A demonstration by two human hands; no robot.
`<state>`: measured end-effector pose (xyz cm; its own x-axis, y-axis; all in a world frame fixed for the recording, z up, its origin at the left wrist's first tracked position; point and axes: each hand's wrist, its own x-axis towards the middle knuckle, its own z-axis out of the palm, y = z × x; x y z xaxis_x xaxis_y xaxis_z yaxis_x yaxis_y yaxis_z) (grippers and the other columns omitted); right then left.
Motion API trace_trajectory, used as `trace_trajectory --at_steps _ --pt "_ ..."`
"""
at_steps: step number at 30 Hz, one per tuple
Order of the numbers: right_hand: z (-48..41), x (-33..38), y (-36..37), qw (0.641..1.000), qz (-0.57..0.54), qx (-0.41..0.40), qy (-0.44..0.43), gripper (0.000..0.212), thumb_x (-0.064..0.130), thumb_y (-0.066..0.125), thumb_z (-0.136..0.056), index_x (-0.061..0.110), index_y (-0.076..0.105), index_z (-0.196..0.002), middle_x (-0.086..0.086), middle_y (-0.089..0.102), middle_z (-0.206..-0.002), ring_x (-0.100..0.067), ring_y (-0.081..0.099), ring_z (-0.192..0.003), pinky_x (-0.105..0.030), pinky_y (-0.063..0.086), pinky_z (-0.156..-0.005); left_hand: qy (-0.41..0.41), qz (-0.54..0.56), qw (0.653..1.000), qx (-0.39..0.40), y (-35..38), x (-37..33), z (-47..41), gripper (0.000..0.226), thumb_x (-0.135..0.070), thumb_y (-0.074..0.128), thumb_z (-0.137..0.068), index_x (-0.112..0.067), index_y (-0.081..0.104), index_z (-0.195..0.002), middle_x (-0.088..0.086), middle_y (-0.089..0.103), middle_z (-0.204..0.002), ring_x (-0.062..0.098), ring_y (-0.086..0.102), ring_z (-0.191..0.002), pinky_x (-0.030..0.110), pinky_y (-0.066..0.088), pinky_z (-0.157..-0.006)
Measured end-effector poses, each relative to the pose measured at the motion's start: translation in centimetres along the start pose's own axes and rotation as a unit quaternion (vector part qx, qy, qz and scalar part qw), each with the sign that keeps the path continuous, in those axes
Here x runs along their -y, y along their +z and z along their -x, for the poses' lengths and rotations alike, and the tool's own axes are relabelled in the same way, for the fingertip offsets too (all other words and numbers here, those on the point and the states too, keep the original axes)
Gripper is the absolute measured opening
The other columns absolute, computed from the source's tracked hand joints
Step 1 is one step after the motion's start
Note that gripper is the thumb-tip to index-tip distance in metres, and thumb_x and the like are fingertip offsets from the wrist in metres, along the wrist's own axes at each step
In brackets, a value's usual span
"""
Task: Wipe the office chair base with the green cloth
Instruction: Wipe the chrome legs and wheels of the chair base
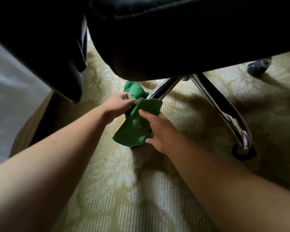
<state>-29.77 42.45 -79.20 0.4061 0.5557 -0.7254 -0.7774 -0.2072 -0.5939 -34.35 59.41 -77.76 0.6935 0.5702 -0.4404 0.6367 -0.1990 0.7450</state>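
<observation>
We grip the soft green cloth [137, 126] with the curled fingers [146, 114] of our left hand [118, 103] and right hand [159, 133], draped over the near left end of the shiny metal chair base leg [165, 88], which runs far and right from there.

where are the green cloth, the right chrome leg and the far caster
green cloth [134, 126]: head view, flat lower fold
right chrome leg [219, 104]: head view, middle of its span
far caster [258, 66]: head view, wheel's side
</observation>
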Motion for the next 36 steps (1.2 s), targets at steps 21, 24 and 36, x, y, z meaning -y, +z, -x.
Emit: trace_trajectory --at_steps 21,24,36 --pt "-1.3 -0.5 -0.3 1.0 0.009 -0.022 -0.003 0.042 0.023 0.062 -0.101 0.036 0.052 -0.14 -0.002 0.066 -0.128 -0.029 0.066 -0.109 -0.058 0.052 -0.098 0.037 0.002 0.997 -0.063 -1.4 -0.9 -0.8 0.006 -0.013 0.066 -0.095 -0.012 0.063 -0.1 0.003 0.071 -0.091 0.011 0.066 -0.073 0.02 0.05 -0.062" --pt "-1.3 -0.4 -0.5 1.0 0.004 -0.024 0.01 0.038 0.021 0.057 -0.103 0.035 0.053 -0.139 -0.001 0.065 -0.126 -0.029 0.064 -0.109 -0.057 0.053 -0.092 0.088 -0.061 0.985 -0.135 -2.7 -0.7 -0.1 0.017 0.003 0.059 -0.093 -0.013 0.064 -0.093 -0.001 0.068 -0.079 -0.004 0.061 -0.052 0.014 0.048 -0.051" --pt "-1.7 -0.3 -0.1 0.998 -0.044 -0.025 0.04 0.034 0.035 0.05 -0.105 0.028 0.056 -0.137 -0.003 0.067 -0.127 -0.029 0.064 -0.115 -0.061 0.048 -0.104 -0.053 -0.173 0.98 -0.079 -6.0 3.5 0.3 0.039 0.012 0.048 -0.094 -0.018 0.057 -0.071 0.001 0.05 -0.069 0.014 0.041 -0.055 0.015 0.031 -0.04"
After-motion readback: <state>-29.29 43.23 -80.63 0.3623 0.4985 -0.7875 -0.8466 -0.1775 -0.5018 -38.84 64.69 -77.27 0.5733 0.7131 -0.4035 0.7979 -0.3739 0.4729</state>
